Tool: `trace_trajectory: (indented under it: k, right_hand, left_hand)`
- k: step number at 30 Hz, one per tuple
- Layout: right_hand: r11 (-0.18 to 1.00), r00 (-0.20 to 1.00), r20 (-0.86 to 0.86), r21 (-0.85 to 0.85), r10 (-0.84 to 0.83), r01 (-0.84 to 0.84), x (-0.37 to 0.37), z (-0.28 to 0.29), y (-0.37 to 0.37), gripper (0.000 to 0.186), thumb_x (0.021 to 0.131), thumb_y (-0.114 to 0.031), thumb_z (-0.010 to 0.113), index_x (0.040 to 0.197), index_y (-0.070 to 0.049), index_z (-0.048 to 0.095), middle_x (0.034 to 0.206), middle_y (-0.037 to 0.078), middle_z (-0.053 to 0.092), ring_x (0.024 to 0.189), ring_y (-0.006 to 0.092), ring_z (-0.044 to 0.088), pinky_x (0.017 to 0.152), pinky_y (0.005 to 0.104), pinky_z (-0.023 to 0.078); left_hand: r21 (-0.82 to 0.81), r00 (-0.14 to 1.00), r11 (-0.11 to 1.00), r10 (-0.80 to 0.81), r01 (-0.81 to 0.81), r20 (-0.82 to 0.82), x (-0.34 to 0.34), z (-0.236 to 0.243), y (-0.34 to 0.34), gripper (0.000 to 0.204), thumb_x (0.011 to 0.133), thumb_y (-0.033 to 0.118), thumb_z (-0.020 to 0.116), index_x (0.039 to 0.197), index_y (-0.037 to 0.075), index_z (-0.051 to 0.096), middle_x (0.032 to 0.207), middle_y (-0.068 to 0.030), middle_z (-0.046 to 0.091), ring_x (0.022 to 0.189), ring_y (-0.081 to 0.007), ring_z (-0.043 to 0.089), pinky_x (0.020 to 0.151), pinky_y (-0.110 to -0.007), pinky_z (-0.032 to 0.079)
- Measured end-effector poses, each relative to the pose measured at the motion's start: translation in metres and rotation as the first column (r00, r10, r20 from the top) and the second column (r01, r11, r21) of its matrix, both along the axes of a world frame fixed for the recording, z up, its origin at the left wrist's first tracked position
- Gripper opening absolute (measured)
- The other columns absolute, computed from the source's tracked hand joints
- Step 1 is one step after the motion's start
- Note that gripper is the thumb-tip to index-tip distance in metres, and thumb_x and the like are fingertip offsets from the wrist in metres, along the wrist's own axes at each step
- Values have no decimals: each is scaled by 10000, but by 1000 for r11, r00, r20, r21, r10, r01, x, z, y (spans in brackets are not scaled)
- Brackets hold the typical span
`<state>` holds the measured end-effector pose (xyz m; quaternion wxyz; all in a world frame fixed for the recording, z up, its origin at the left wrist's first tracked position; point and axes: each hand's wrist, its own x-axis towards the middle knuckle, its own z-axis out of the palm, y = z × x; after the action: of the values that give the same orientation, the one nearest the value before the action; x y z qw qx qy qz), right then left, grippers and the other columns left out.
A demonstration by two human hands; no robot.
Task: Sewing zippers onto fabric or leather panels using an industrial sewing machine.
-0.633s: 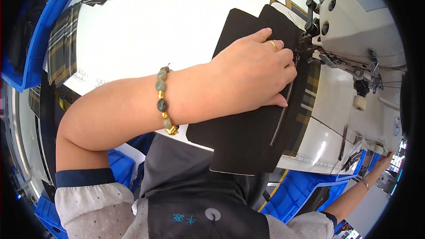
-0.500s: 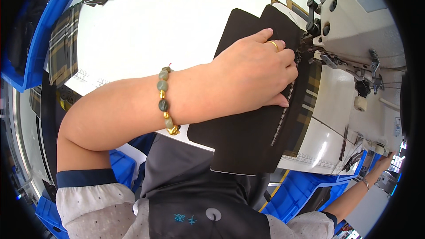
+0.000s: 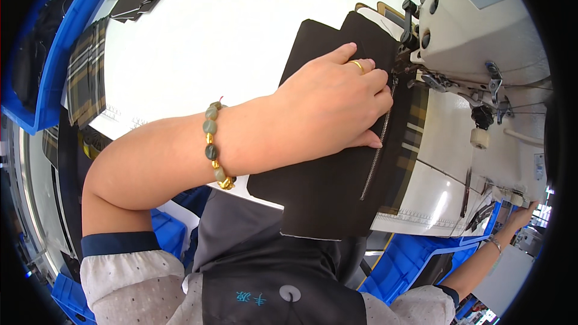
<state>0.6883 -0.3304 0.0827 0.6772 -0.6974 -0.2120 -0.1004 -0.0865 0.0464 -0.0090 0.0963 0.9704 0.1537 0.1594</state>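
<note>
Lying directly under the left hand (image 3: 337, 107) is dark zippered fabric (image 3: 322, 198).

white worktable (image 3: 241, 30) among blue bins (image 3: 391, 262)

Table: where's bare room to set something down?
Biggest patch: table beyond the left forearm, between plaid cloth and dark cloth. Smaller: pale strip between the dark cloth's plaid edge and the machine. Crowded: dark cloth, left hand on it, machine close beside.

Right hand (image 3: 521, 214) partly hidden, apparently by the sewing machine (image 3: 481, 42), its grip unclear.
</note>
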Motion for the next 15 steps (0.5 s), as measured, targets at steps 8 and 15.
trace_trajectory:
  k: [8, 15]
  right_hand:
    - [997, 998, -11, -18, 69, -69, -18, 3, 4, 541, 1086, -390, 569, 1396, 54, 580, 1371, 150, 639, 1222, 245, 620, 1031, 376, 496]
    - [997, 997, -29, -26, 67, -67, -24, 7, 8, 558, 1081, -395, 575, 1414, 53, 563, 1393, 156, 628, 1257, 263, 610, 1058, 394, 494]
  left_hand:
    - [0, 1000, 1000, 1, -1, -14, 0, 3, -1, 645, 848, 444, 782, 1314, 26, 626, 1365, -114, 629, 1330, -283, 577, 1175, -458, 418]
    - [-8, 1000, 1000, 8, -8, -20, -1, 3, -2, 647, 846, 442, 785, 1313, 22, 628, 1384, -125, 625, 1335, -291, 579, 1169, -465, 426]
